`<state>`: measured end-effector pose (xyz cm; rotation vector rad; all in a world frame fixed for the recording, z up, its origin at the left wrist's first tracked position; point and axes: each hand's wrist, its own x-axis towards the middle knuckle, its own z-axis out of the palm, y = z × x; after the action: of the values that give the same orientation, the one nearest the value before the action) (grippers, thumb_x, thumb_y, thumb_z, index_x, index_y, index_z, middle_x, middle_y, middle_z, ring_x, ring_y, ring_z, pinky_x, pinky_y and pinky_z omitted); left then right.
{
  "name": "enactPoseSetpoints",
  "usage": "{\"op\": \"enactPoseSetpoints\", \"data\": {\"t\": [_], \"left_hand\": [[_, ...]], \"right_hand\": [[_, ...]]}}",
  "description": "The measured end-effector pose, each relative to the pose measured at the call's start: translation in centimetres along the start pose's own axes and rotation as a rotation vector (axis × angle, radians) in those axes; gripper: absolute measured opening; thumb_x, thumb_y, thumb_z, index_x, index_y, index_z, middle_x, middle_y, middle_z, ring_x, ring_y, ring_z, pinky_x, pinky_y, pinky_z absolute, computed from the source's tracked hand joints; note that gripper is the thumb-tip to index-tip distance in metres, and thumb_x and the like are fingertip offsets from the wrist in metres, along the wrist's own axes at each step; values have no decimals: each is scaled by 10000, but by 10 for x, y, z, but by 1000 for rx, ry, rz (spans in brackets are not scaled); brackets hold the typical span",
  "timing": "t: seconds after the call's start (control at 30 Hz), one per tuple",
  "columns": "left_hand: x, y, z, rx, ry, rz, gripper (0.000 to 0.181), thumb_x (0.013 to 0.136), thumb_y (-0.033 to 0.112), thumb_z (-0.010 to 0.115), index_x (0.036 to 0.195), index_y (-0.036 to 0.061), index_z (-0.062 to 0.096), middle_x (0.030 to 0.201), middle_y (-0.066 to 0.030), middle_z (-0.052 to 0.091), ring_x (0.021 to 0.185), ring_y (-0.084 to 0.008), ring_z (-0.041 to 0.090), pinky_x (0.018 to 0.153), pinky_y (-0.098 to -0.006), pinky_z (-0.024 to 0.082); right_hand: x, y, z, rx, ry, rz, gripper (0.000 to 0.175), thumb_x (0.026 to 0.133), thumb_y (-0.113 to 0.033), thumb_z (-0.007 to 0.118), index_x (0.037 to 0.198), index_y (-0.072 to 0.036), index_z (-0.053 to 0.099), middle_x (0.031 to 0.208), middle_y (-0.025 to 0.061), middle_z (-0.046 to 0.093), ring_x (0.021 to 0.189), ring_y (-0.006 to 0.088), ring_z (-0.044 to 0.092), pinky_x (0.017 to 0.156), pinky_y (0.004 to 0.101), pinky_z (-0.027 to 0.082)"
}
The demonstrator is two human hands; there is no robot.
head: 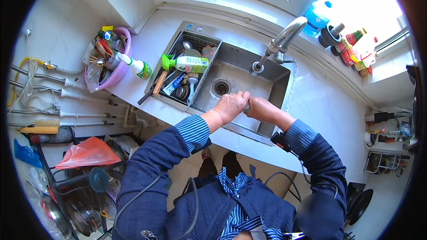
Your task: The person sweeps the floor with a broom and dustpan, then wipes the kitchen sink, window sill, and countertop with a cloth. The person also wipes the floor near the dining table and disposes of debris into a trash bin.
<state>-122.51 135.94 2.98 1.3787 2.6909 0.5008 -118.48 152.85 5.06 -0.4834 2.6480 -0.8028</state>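
Observation:
Both hands meet over the near part of a stainless steel sink (230,70). My left hand (232,105) is closed, its fingers curled towards my right hand (261,108). Between them a small piece of a wet-looking greyish cloth (247,107) shows, gripped by both; most of it is hidden by the fingers. The curved chrome faucet (287,33) stands behind the hands, its spout head over the basin. The drain (221,88) lies just beyond my left hand.
A wire basket (218,45) at the sink's left holds a green-topped spray bottle (190,63), brushes and utensils. Left of it stand another spray bottle (138,68) and a pink basin (125,63). Bottles and a dark mortar (328,36) line the windowsill. The counter edge (260,155) runs before me.

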Motion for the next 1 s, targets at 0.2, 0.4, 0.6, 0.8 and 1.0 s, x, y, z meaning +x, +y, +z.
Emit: {"op": "enactPoseSetpoints", "data": {"t": [0.2, 0.4, 0.6, 0.8, 1.0], "left_hand": [[9, -18, 13, -11, 28, -14, 299, 795, 160, 694, 1031, 86, 526, 914, -138, 628, 825, -311, 676, 689, -406, 556], [24, -44, -8, -1239, -446, -768, 336, 910, 354, 690, 974, 46, 571, 714, -17, 610, 539, -63, 580, 394, -159, 403], [25, -15, -26, -1681, -727, -693, 320, 942, 317, 658, 1041, 36, 542, 703, -28, 597, 536, -77, 580, 386, -152, 416], [33, -13, -23, -1477, -898, -612, 280, 869, 296, 730, 843, 57, 587, 664, -8, 549, 517, -77, 503, 422, -202, 364], [38, -10, 5, -363, -497, -300, 305, 781, 214, 713, 977, -11, 656, 875, -173, 705, 824, -318, 692, 752, -418, 538]], "right_hand": [[8, 18, -10, 443, -150, 364, 507, 802, -223, 770, 1205, -43, 520, 952, 137, 627, 701, 181, 623, 590, 308, 511], [-7, 21, -10, -234, 355, -66, 741, 792, -57, 697, 1442, -125, 348, 1501, 172, 303, 1200, 339, 552, 974, 404, 489], [3, 25, -11, -391, 437, -318, 460, 833, -96, 625, 1274, -117, 495, 1379, 144, 445, 1254, 330, 508, 1020, 402, 451], [3, 27, -25, -456, 146, -303, 204, 821, -162, 646, 970, -73, 539, 949, 98, 639, 772, 262, 709, 542, 355, 552], [14, 20, -12, -476, 5, -55, 127, 857, -160, 618, 929, -58, 596, 755, 130, 678, 697, 308, 699, 587, 407, 550]]}}
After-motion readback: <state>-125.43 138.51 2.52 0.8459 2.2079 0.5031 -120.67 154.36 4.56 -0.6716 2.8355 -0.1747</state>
